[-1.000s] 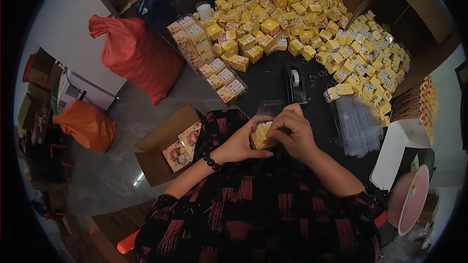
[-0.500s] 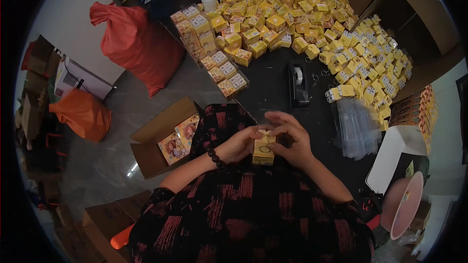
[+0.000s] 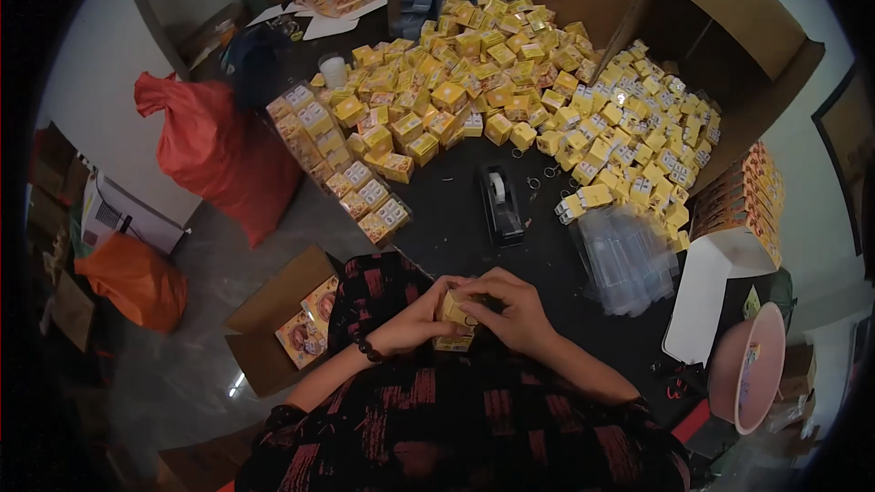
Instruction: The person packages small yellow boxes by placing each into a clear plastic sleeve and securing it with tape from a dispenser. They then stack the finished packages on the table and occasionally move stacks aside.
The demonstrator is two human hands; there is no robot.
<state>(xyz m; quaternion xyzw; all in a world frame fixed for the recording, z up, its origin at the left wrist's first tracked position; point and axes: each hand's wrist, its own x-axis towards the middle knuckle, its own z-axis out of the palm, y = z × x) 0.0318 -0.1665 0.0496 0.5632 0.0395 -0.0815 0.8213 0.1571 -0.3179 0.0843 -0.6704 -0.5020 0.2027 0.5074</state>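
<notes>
Close to my body, my left hand (image 3: 421, 317) is wrapped round a small yellow box (image 3: 453, 343), steadying it from the left. My right hand (image 3: 512, 310) is closed over the box's upper right side, with thumb and fingertips pressed against it. A thin metal ring (image 3: 470, 320) shows beside the right thumb. Fingers cover much of the box top, so what else they pinch there is hidden. Beyond my hands, a black tape dispenser (image 3: 501, 207) stands on the dark table (image 3: 433, 219).
Yellow boxes (image 3: 447, 96) are heaped at the back, with smaller yellow pieces (image 3: 638, 128) at right. Clear plastic sleeves (image 3: 624, 260) lie nearer. Packed boxes (image 3: 360, 191) line the left edge. An open carton (image 3: 260, 333), red sack (image 3: 214, 150) and pink basin (image 3: 747, 369) stand around.
My head view has shifted, so the table appears lower and further left. My right fingers, raised and spread before, have closed in on the box, which looks more tilted.
</notes>
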